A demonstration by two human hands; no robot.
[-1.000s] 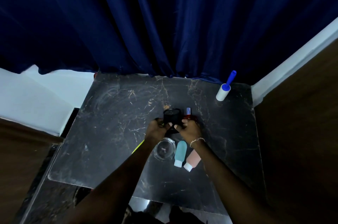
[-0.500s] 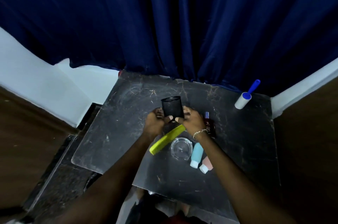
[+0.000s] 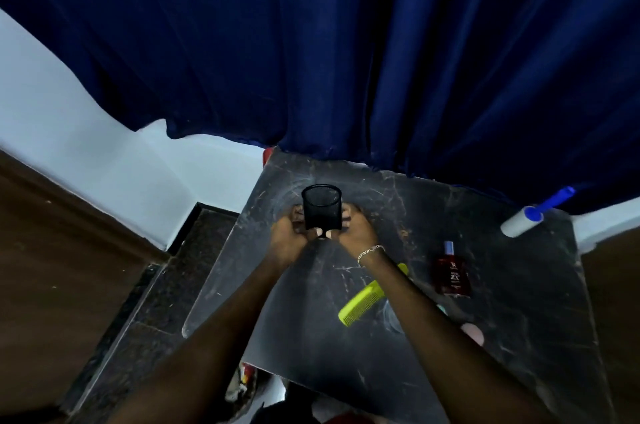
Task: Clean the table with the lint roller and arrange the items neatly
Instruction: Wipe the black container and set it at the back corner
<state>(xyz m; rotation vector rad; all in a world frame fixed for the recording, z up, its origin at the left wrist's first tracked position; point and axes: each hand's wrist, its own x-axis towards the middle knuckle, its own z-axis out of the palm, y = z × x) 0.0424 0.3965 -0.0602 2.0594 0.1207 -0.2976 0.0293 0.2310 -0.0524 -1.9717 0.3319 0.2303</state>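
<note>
left hand [image 3: 289,237] + right hand [image 3: 356,232]: both grasping black mesh cup [image 3: 321,210], upright near tabletop [image 3: 311,337] far-left corner | lint roller [image 3: 523,223]: lying at far-right corner, untouched | comb [image 3: 362,306], perfume bottle [image 3: 452,276]: right half

Glossy veined-marble table [image 3: 311,337], black mesh cup [image 3: 321,212]

Dark marble table [image 3: 311,337], lint roller [image 3: 523,222], green comb [image 3: 363,306], red bottle [image 3: 453,276]
</note>
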